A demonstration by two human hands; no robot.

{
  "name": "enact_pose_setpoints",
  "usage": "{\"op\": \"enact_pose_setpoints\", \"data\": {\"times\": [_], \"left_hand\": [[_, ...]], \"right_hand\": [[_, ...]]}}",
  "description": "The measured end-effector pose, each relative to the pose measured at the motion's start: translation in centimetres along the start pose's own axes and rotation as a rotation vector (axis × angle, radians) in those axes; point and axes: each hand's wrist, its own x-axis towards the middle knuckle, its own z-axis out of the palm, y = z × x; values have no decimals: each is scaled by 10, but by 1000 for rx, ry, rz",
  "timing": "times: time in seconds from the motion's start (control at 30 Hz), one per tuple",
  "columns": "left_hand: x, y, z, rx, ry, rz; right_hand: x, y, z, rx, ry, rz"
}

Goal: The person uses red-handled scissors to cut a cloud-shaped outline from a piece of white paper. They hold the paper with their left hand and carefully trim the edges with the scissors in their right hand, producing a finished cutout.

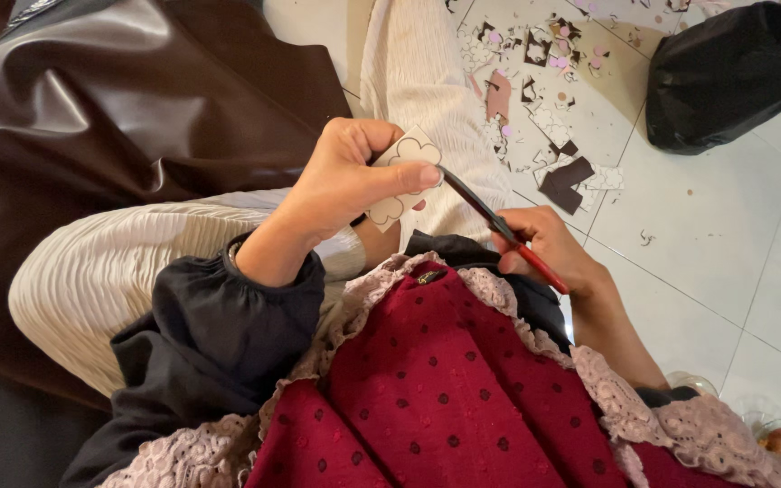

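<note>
The left hand (354,181) pinched a pale card piece (399,181) with flower outlines, thumb clamped across its face, above the lap. The right hand (549,248) gripped red-handled scissors (499,226), whose dark blades reached up to touch the card's right edge. Left of the card lay a glossy brown sheet (128,99) over the knee. Beyond the card, on the white tiled floor (725,226), offcuts (544,99) in brown, pink and white were scattered, and a black bag (734,72) sat further right. A red dotted cloth (445,398) with lace trim lay below the card, hiding the lap.
</note>
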Motion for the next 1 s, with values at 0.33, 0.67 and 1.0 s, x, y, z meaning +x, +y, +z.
{"op": "enact_pose_setpoints", "data": {"times": [0.33, 0.67, 1.0], "left_hand": [[44, 13, -92, -124, 30, 59], [52, 10, -96, -235, 153, 114], [87, 23, -119, -372, 182, 157]], "right_hand": [[105, -31, 2, -43, -29, -54], [120, -37, 15, 46, -47, 2], [169, -41, 7, 174, -55, -22]]}}
